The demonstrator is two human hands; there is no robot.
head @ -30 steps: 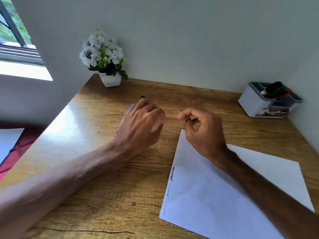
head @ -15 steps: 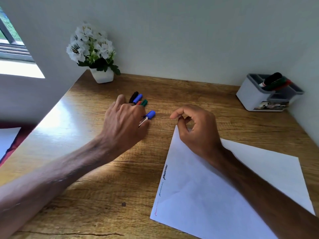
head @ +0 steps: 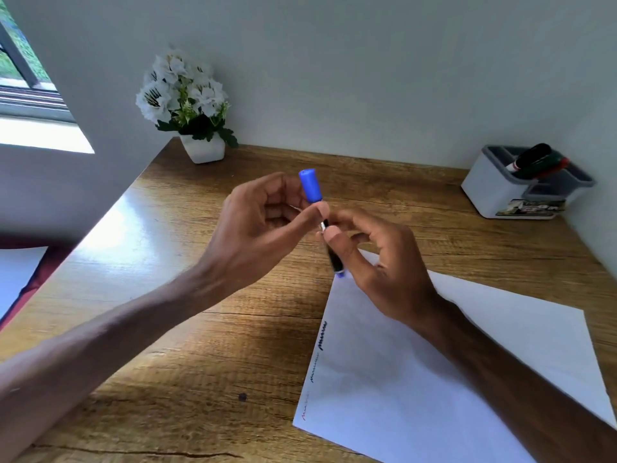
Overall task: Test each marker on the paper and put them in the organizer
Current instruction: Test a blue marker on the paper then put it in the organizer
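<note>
Having left the surface, the blue marker is now held up at the centre of the frame. Half a second ago the left hand was still picking among the lying markers. Its fingers now curl round the blue cap, while the right hand pinches the dark barrel. Uncapping looks next, then a scribble on the paper at lower right and a place in the organizer at upper right.

White flowers in white pot, wooden desk, window
</note>
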